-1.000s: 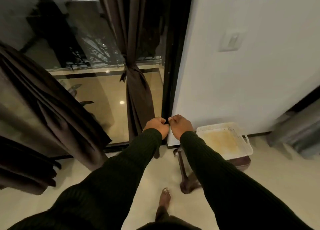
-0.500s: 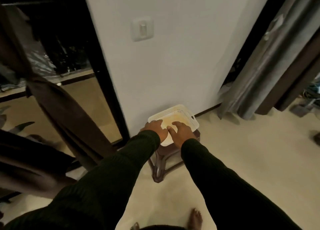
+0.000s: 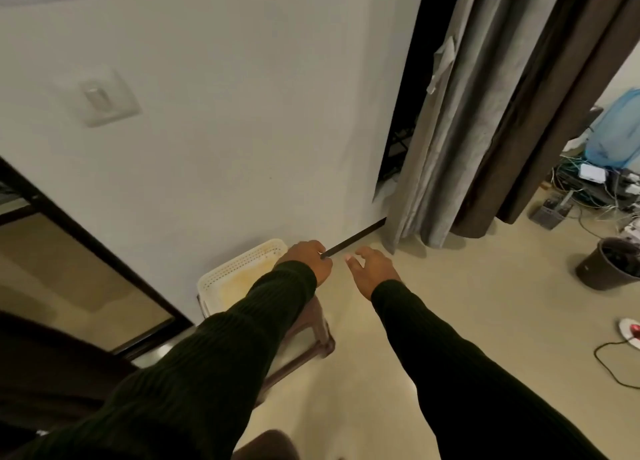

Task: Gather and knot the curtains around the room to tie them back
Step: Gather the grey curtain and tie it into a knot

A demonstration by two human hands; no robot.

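A: What fills most of the view?

B: A pale wall [image 3: 242, 120] with a light switch [image 3: 104, 101] on it, and a cream floor [image 3: 467, 307] below. To the right of the wall hang 2 curtains, a grey curtain [image 3: 460, 123] and a dark brown curtain [image 3: 547, 113] just beside it, both falling loose to the floor, neither gathered nor knotted.

A: And the hands?

B: Both arms reach forward in dark ribbed sleeves. The left hand [image 3: 308, 262] is curled, its fingers [image 3: 317, 250] drawn together into a loose fist. I cannot tell whether anything is pinched inside. The right hand [image 3: 372, 269] is beside it, apart from it, with fingers [image 3: 363, 251] spread and slightly bent, holding nothing.

A: Are they touching the curtains?

B: No. Both hands are well short of them, over the floor near the base of the wall.

A: What is under the left arm?

B: A white perforated basket [image 3: 239, 272] resting on a dark stool [image 3: 318, 335] against the wall. The left wrist is above the basket's far corner.

A: Anything else?

B: A dark bin [image 3: 609, 265] stands on the floor at right, with a tangle of cables [image 3: 588, 189] and a blue bag [image 3: 620, 130] behind it. A dark door frame [image 3: 86, 241] runs along the left.
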